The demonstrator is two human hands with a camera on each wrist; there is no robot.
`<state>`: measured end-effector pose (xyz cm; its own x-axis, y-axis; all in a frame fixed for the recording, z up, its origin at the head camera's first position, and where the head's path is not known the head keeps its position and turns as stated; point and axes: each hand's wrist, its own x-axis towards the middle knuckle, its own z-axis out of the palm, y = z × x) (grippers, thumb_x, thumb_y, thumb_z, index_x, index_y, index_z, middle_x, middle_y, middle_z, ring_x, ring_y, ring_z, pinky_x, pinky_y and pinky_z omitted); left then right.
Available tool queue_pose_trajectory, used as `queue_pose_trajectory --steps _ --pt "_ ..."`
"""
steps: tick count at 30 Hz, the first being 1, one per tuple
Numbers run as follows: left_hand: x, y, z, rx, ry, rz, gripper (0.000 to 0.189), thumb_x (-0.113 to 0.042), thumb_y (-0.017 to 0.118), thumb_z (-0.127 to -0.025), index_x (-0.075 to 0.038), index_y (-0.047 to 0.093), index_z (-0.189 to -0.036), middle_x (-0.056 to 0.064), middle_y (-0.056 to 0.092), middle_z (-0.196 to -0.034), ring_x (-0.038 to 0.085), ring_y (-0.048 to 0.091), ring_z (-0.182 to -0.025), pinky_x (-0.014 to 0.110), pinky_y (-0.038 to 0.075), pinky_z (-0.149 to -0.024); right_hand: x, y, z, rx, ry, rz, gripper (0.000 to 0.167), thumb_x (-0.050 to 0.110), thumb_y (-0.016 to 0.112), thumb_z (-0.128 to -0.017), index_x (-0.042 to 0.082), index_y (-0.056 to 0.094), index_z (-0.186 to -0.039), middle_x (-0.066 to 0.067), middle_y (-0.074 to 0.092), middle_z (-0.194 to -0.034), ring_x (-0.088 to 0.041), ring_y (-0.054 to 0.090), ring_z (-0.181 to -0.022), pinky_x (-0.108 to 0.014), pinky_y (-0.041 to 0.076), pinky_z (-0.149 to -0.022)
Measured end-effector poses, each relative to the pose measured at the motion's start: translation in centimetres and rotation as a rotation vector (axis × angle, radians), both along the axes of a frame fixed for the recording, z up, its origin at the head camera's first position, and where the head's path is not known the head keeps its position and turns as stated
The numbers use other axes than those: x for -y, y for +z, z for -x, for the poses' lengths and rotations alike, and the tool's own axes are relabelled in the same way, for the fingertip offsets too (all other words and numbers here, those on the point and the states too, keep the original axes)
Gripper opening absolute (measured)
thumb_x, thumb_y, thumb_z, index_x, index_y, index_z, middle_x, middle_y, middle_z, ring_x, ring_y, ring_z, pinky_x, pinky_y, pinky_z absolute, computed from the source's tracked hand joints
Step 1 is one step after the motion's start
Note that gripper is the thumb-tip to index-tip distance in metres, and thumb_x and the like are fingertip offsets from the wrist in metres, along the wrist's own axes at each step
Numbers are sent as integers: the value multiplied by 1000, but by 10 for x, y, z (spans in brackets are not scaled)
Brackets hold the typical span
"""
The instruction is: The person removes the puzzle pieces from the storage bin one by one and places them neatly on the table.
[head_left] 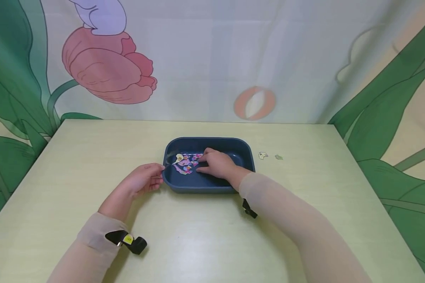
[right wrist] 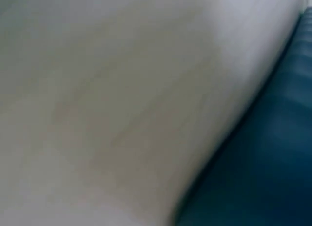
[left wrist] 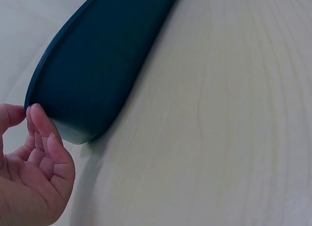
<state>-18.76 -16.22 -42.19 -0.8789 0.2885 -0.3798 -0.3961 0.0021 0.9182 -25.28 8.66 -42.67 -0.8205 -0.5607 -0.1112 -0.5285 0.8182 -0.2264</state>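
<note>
A dark blue rectangular basin (head_left: 212,189) stands on the table, with several small colourful sticker-like cutouts (head_left: 185,162) lying in its left half. My left hand (head_left: 146,179) pinches the basin's left rim between thumb and fingertips, and the left wrist view shows this hand (left wrist: 41,172) against the tub's outer wall. Reaching over the near right side, my right hand (head_left: 217,163) is inside the basin. Its thumb and fingers are spread apart beside the cutouts; whether the fingertips touch any is hard to tell. The right wrist view holds only the basin's outer wall (right wrist: 263,172) and blurred tabletop.
Two small cutouts lie on the table right of the basin: a whitish one (head_left: 263,155) and a pale green one (head_left: 278,157). The light wooden table (head_left: 198,243) ends at a printed curtain (head_left: 198,70) behind. Black wrist cameras sit on both sleeves.
</note>
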Motion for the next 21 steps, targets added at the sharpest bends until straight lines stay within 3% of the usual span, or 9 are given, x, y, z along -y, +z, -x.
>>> queue_pose_trajectory --steps 4,8,11,17,21 --pt "1 -1 -1 -2 -4 4 15 -17 47 -96 -7 57 -90 -3 56 -73 7 55 -64 20 48 -59 3 1 -2 -74 76 -121 43 45 59 -88 20 62 -124 -2 53 -100 -12 52 -78 -26 47 -68" --pt "0 -1 -1 -6 -13 -1 15 -17 47 -96 -7 58 -91 -2 56 -73 8 55 -65 20 48 -60 2 0 -4 -84 122 -144 44 42 55 -92 22 55 -131 -2 51 -101 -11 49 -74 -23 44 -65" --pt "-1 0 -1 -8 -14 1 15 -17 48 -96 -7 57 -91 -2 56 -74 8 56 -66 21 48 -60 0 0 -4 -45 137 -81 39 35 56 -93 22 56 -129 -2 51 -101 -13 49 -76 -25 44 -67" --pt "-2 0 0 -7 -12 3 15 -16 48 -95 -7 57 -91 -2 56 -73 9 55 -65 20 48 -60 -2 -3 2 127 102 152 32 23 65 -88 16 65 -119 -2 57 -103 -14 52 -91 -28 44 -83" --pt "-1 -1 1 -1 3 8 15 -16 47 -96 -5 57 -93 -2 56 -73 8 55 -64 20 48 -59 -1 -6 4 178 140 187 36 24 66 -87 15 63 -122 -6 56 -109 -16 51 -94 -29 43 -85"
